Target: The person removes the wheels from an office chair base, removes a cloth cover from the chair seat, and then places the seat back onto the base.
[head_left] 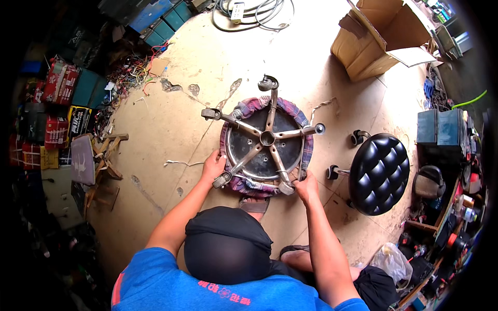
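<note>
In front of me a round stool lies upside down, its dark seat underside point(246, 140) facing up. A star-shaped metal base point(267, 138) with several caster-tipped legs sits over it. Plaid purple and red fabric, a seat cover point(248, 107), is gathered around the rim. At the left rim, near a caster point(222, 179), my left hand point(213, 166) is closed on the cover's edge. My right hand point(307, 187) pinches the cover at the lower right rim, beside another caster point(286, 187). The fingertips of both hands are partly hidden.
A black tufted stool point(379, 174) on casters stands to the right. An open cardboard box point(363, 49) is at the far right, and a coiled cable point(259, 15) lies at the back. A small wooden stool point(106, 160), batteries point(59, 83) and loose wires point(129, 72) crowd the left.
</note>
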A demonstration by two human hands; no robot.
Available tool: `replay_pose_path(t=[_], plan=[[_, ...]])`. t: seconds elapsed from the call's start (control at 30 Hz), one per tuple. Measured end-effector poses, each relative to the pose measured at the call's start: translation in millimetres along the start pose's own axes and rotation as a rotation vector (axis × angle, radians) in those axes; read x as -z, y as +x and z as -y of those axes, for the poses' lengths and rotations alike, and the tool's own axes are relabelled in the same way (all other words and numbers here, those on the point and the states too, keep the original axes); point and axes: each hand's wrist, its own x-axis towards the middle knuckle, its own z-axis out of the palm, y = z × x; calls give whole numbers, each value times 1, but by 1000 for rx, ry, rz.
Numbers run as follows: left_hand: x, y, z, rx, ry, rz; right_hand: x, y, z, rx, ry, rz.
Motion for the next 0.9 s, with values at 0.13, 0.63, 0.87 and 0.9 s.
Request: replay_pose_path(t=[0.13,0.63,0.87,0.9], plan=[[-6,-23,12,50,-385,107,-20,3,-12,126,211,124],[-7,-10,38,165,-438,67,-42,1,-33,-132,420,141],[-16,7,31,-64,-86,-263,-43,-11,-20,-129,463,85],[-10,15,28,1,-36,-278,-42,-12,-19,-117,475,97]])
